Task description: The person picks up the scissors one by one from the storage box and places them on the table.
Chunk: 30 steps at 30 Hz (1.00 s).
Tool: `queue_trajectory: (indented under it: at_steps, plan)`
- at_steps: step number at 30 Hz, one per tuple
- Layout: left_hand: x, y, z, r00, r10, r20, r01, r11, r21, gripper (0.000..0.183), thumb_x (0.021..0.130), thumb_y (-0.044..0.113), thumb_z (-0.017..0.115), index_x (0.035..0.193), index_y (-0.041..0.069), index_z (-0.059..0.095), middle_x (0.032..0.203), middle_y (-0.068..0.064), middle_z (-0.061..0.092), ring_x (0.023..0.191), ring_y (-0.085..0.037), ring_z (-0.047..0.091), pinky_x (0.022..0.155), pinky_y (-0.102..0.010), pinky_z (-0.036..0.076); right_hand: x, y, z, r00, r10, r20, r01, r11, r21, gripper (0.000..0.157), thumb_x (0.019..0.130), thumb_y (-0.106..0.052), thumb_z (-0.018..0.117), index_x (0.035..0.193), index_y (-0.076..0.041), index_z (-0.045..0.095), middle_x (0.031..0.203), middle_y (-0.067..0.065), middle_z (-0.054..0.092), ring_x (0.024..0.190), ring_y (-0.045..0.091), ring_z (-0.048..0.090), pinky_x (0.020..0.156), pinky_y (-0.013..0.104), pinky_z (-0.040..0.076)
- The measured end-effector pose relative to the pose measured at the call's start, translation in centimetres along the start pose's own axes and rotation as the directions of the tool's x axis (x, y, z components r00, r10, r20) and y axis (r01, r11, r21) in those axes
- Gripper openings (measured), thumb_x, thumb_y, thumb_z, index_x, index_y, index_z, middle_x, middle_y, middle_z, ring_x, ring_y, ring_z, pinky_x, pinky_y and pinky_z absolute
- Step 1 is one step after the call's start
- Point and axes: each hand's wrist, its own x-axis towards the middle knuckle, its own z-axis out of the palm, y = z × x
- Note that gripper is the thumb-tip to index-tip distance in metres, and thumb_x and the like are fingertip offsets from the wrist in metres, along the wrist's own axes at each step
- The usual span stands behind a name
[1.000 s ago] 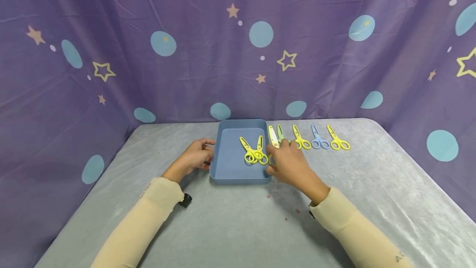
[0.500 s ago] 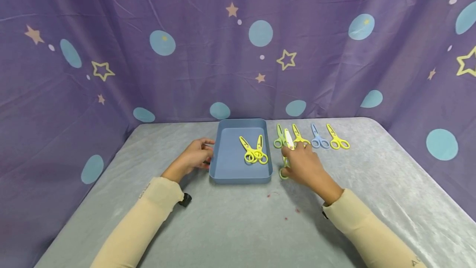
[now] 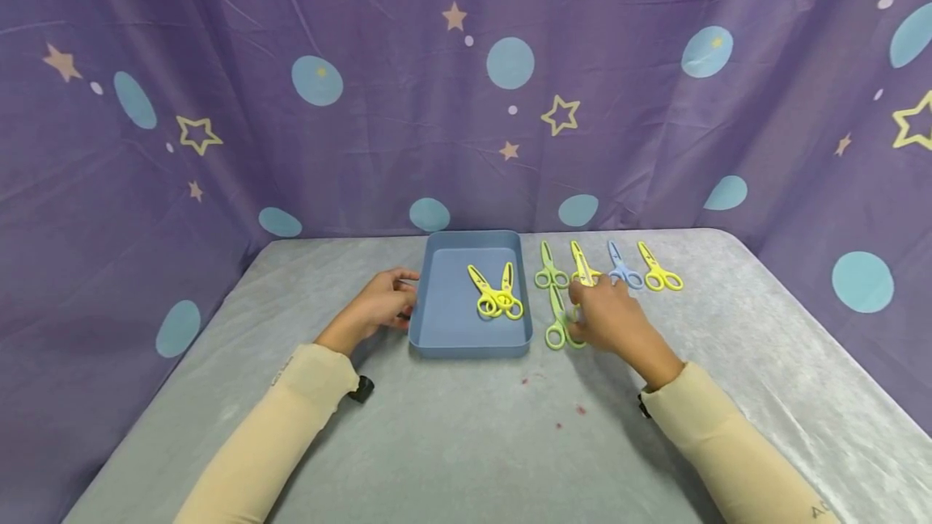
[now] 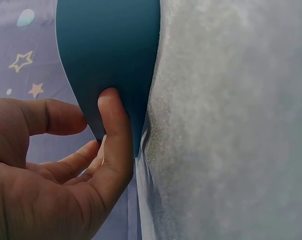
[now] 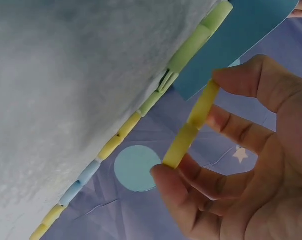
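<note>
Pinched between the right hand's [image 3: 607, 314] thumb and fingertips is a pair of yellow scissors [image 5: 183, 140], seen edge-on in the right wrist view and raised above the table. In the head view the hand covers most of it. Below and beside this hand lie green scissors [image 3: 557, 314], partly covered. The left hand [image 3: 386, 302] rests its fingertips against the outer left wall of a blue tray [image 3: 444, 338]; the left wrist view shows a fingertip on that wall [image 4: 108, 45]. Two overlapping yellow scissors [image 3: 497, 297] lie inside the tray.
A back row on the grey table [image 3: 466, 443] runs from green scissors [image 3: 546, 269] through a yellow pair partly behind the right hand to blue scissors [image 3: 622, 269] and yellow scissors [image 3: 658, 272]. A purple curtain [image 3: 364, 144] hangs behind.
The right hand has moved right, away from the tray, carrying the scissors over the row. The front green scissors have come into view. The left hand and tray stay put.
</note>
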Motion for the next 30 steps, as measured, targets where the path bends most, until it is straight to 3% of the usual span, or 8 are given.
queue_trajectory:
  at_steps: [6, 16, 30]
  plan:
    - [0.0, -0.1, -0.1, 1.0, 0.006, -0.004, -0.006, 1.0, 0.006, 0.057, 0.091, -0.002, 0.051, 0.148, 0.004, 0.042, 0.128, -0.023, 0.051, 0.079, -0.025, 0.057, 0.065, -0.04, 0.057, 0.3, 0.8, -0.1, 0.997, 0.012, 0.075, -0.014, 1.0, 0.024, 0.033, 0.073, -0.021, 0.085, 0.095, -0.007, 0.064, 0.085, 0.018, 0.057, 0.083, 0.044, 0.053, 0.062, 0.054, 0.047]
    - [0.2, -0.2, -0.1, 1.0, 0.011, -0.003, -0.011, 1.0, 0.003, 0.058, 0.091, -0.003, 0.051, 0.148, 0.003, 0.041, 0.13, -0.023, 0.05, 0.078, -0.024, 0.057, 0.066, -0.041, 0.057, 0.4, 2.2, -0.8, 0.982, -0.051, 0.18, 0.051, 0.999, 0.005, 0.028, 0.073, -0.018, 0.081, 0.092, -0.005, 0.065, 0.079, 0.008, 0.06, 0.081, 0.034, 0.057, 0.074, 0.054, 0.045]
    - [0.0, -0.1, 0.0, 1.0, 0.006, -0.003, -0.007, 1.0, -0.001, 0.056, 0.092, 0.0, 0.051, 0.148, 0.003, 0.042, 0.123, -0.023, 0.051, 0.077, -0.023, 0.057, 0.063, -0.038, 0.056, 0.3, 2.5, -0.7, 0.951, -0.073, 0.301, 0.067, 0.997, 0.03, 0.026, 0.072, -0.013, 0.079, 0.094, -0.007, 0.066, 0.084, 0.007, 0.063, 0.074, 0.026, 0.057, 0.066, 0.044, 0.048]
